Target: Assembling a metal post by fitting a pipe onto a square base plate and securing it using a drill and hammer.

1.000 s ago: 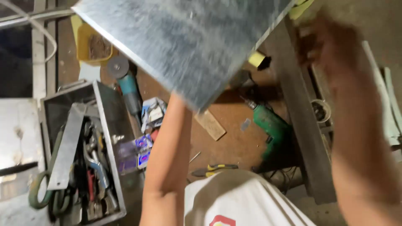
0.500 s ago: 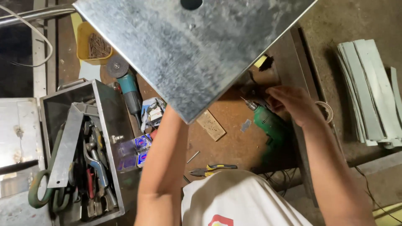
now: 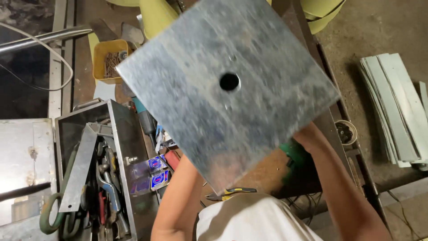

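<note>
While both hands stay hidden beneath it, their grip impossible to judge, the square grey metal plate with a round centre hole [image 3: 227,96] is held up; left of the forearms stands an open metal toolbox [image 3: 93,178], a yellow tray of screws [image 3: 107,58] beyond.

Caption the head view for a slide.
Two arms raise a square metal plate with a centre hole above a workbench, an open toolbox at left.

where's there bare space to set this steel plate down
Bare dirt floor lies between the bench edge and the stacked metal strips. The flat grey panel left of the toolbox is mostly free. The bench under the plate is crowded with tools and boxes.
</note>
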